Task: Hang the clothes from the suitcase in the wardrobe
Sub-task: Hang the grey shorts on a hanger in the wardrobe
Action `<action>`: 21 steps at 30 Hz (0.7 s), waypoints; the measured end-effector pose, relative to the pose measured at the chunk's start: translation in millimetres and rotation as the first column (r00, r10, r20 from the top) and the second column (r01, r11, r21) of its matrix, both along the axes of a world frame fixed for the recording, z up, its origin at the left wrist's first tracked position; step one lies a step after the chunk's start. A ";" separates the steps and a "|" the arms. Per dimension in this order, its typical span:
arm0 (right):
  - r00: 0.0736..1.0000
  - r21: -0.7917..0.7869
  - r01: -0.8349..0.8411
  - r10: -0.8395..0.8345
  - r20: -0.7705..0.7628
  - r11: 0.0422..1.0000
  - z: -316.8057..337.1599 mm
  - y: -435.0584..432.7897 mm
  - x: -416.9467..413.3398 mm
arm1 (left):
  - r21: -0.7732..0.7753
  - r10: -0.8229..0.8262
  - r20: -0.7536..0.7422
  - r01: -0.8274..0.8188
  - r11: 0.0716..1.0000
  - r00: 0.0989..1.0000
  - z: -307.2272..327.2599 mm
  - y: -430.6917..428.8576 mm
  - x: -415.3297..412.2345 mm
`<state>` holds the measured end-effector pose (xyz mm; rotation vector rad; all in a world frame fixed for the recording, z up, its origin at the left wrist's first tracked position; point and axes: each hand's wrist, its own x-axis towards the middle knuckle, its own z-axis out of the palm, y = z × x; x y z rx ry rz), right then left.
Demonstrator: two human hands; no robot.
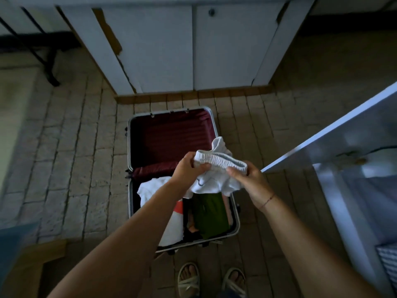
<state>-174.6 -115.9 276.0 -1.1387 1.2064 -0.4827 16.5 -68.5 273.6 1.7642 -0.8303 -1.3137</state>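
Observation:
An open suitcase with a dark red lining lies on the tiled floor below me. Its near half holds a white garment, a green garment and other clothes. Above it I hold white shorts by their elastic waistband. My left hand pinches the left end of the band, and my right hand pinches the right end. The rest of the shorts hangs bunched below the band. The wardrobe, white with two shut doors, stands beyond the suitcase.
A white open door or panel juts in at the right, close to my right arm. A dark metal stand is at the far left. My sandalled feet stand just behind the suitcase. A wooden piece sits at lower left.

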 end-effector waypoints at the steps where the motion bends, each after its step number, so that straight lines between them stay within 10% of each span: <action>1: 1.000 -0.022 -0.023 0.023 0.008 0.999 30.6 -1.8 1.1 | -0.032 -0.006 0.001 0.006 0.999 1.000 27.1 -4.1 1.2; 21: 0.973 -0.381 0.162 -0.084 0.213 0.910 426.9 -41.1 -29.0 | -0.495 -0.505 -0.225 0.349 0.796 0.833 446.5 -29.6 -1.0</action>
